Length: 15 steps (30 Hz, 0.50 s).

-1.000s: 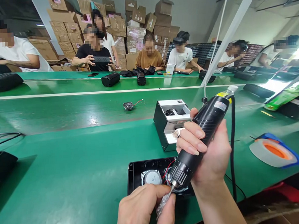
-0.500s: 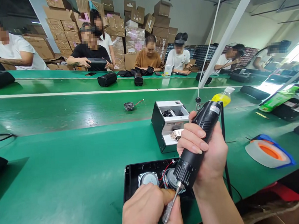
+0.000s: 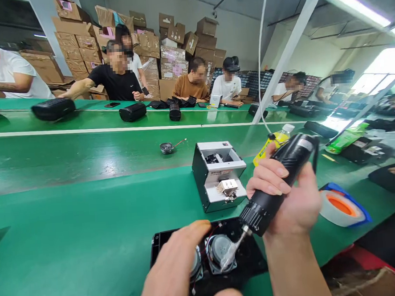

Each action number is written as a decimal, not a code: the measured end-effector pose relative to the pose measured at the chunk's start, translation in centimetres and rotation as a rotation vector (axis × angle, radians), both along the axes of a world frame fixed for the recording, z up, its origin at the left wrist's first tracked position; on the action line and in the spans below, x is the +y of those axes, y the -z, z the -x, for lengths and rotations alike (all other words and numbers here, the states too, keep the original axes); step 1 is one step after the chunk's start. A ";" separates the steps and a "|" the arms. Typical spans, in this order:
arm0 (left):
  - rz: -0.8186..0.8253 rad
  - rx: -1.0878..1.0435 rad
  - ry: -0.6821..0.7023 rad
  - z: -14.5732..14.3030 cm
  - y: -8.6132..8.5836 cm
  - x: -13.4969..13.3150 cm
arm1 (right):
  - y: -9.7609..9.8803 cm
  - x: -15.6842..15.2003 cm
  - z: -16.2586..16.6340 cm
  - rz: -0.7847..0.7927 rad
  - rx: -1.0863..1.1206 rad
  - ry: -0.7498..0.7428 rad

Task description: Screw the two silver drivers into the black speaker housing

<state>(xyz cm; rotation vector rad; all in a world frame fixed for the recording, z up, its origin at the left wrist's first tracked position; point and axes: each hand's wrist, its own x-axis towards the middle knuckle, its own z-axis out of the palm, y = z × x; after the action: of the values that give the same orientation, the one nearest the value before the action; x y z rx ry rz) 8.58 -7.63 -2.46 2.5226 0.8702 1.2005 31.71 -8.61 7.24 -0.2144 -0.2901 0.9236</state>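
Two hands, apart from each other. Right hand (image 3: 294, 204): wrapped round a black power screwdriver (image 3: 266, 204), slanted so that its bit (image 3: 233, 250) (seemingly wrapped in clear film) points down over the right-hand speaker (image 3: 218, 242); the angle presumably keeps the tip in view. Contact at the tip: cannot tell. Left hand (image 3: 173, 270): thumb and fingers spread, gripping nothing visible, over the left part of the black case (image 3: 249, 258), perhaps to steady it; touch uncertain. Black case: one, open side up on the green table (image 3: 73, 249), below left hand and bit. Edges: far rim just short of a white-and-black machine (image 3: 201, 183); tape roll (image 3: 328, 209) right of the right wrist. Room for moving: widest leftward; tightest between machine and screwdriver.
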 end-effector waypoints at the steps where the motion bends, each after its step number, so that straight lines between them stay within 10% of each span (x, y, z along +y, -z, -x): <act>1: -0.040 0.061 0.023 0.8 0.3 1.1 | -0.8 -0.5 -0.7 0.009 -0.069 0.066; 7: -0.450 0.481 0.262 1.6 1.0 5.6 | -3.8 -0.6 -3.1 -0.005 -0.681 0.525; 15: -0.239 0.532 0.182 2.7 3.3 4.9 | 0.3 4.5 -2.6 -0.106 -0.885 0.431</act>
<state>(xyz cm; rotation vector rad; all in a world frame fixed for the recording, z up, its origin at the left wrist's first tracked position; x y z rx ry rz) 5.87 -2.74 -5.73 3.1045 0.5972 0.6114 34.35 -4.13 6.95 -0.5606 -1.0621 0.3360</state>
